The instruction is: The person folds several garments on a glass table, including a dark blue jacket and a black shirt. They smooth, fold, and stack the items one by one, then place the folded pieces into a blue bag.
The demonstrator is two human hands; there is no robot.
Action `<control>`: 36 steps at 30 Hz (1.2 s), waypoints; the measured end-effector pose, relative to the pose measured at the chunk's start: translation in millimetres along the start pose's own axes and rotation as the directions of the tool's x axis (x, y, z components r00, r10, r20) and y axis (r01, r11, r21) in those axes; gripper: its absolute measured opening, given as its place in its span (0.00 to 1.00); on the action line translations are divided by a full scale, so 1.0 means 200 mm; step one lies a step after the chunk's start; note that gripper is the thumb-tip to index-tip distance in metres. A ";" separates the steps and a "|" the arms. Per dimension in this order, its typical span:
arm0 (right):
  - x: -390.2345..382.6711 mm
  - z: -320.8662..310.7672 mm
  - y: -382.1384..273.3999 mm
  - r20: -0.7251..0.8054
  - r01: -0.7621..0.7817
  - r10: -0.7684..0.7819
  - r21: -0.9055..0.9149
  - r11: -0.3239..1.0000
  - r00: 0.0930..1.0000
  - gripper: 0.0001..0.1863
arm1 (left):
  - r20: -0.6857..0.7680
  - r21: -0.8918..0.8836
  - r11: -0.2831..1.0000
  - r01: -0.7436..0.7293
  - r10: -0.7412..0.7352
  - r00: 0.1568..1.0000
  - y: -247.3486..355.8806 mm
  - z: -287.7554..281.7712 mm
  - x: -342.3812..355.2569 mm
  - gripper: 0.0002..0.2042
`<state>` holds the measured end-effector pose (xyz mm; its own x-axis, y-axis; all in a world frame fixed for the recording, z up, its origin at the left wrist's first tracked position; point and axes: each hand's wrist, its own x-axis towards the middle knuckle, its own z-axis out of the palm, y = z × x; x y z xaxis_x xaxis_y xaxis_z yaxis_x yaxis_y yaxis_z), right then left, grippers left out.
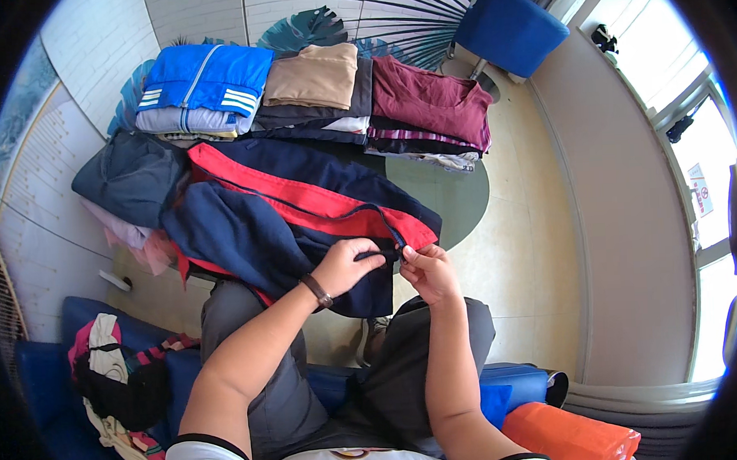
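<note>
Jacket (pixel 289 207): navy with bright red lining, lying across the near side of the round table (pixel 459 200), part of it drooping over the table's near edge.
Left hand (pixel 347 268): thumb and fingers pinched on a dark strip (pixel 390 226) at the jacket's right-hand end, just off the table's near edge.
Right hand (pixel 428 275): fingertips clamped on the same edging, right beside the left hand, next to the red corner.
Fastener: strip looks like zip tape, but whatever's between the fingers is too small and covered to tell.
Step in hand: I'd call it sorting out the front edges, maybe lining up the zip ends. Doesn't look folded yet.
Next move: imo calls for a steady pinch from one hand while the other guides the edging, and no tugging, or that drooping cloth could slide off.
Back of the table: tidy piles, topped by a blue track jacket (pixel 205 77) at left, a tan garment (pixel 312 76) mid, a maroon top (pixel 430 100) at right.
Left end of the table: dark grey folded garment (pixel 128 176), pinkish cloth under it.
</note>
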<state>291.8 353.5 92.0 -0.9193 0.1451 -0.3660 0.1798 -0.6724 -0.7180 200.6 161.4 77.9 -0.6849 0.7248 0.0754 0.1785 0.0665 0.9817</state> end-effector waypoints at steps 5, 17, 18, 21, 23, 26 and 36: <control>0.01 0.03 0.02 -0.009 0.004 -0.004 0.021 1.000 1.000 0.02 | 0.056 -0.277 0.959 0.051 -0.037 0.998 0.01 -0.09 0.02 0.08; 0.00 0.07 0.05 0.047 -0.045 0.047 -0.048 0.998 0.998 0.04 | 0.141 -0.266 0.952 0.153 -0.119 0.983 0.00 -0.12 0.02 0.06; 0.00 0.09 0.05 0.040 -0.049 0.051 -0.045 0.998 0.998 0.04 | 0.140 -0.258 0.955 0.147 -0.113 0.984 0.00 -0.12 0.02 0.06; 0.00 0.08 0.05 0.031 -0.052 0.054 -0.050 0.997 0.998 0.04 | 0.120 -0.226 0.965 0.136 -0.110 0.987 0.02 -0.13 0.02 0.05; 0.00 0.07 0.05 0.042 -0.052 0.054 -0.054 0.997 0.998 0.04 | 0.110 -0.222 0.966 0.132 -0.110 0.988 0.02 -0.13 0.03 0.05; 0.01 0.05 0.06 0.057 -0.055 0.058 -0.057 0.997 0.997 0.04 | 0.112 -0.224 0.966 0.131 -0.108 0.988 -0.01 -0.13 0.03 0.05; 0.01 0.06 0.12 -0.033 -0.044 0.039 -0.146 0.988 0.999 0.04 | 0.233 -0.186 0.967 0.172 -0.127 0.964 -0.01 -0.11 0.02 0.04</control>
<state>289.7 328.9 81.2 -0.8996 0.1422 -0.4129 0.2690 -0.5645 -0.7804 182.5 149.6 79.8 -0.5184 0.8501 -0.0925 -0.0768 0.0615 0.9952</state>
